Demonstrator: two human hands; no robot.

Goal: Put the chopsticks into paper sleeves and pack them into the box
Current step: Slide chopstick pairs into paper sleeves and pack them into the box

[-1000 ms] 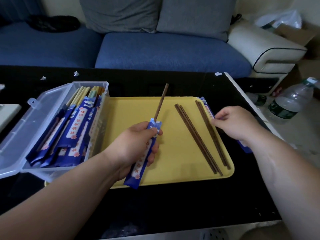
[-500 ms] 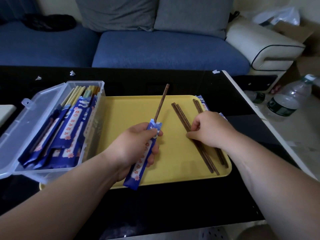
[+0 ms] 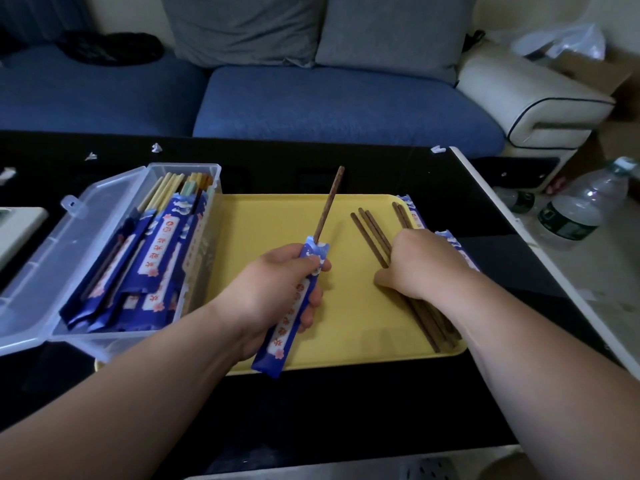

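The left hand (image 3: 273, 289) gripped a sleeve (image 3: 287, 327), one chopstick (image 3: 329, 206) jutting out. The right hand (image 3: 419, 265) covered loose chopsticks (image 3: 370, 230) by the tray (image 3: 270, 223) edge, its grip hidden. The box (image 3: 104, 202) stood left.

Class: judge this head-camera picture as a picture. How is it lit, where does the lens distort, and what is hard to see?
Head view: dim, the black table losing detail beside the yellow tray; head view: wide-angle stretch swelling the forearms toward the corners; head view: sleeve print soft, right hand hiding its fingertips.
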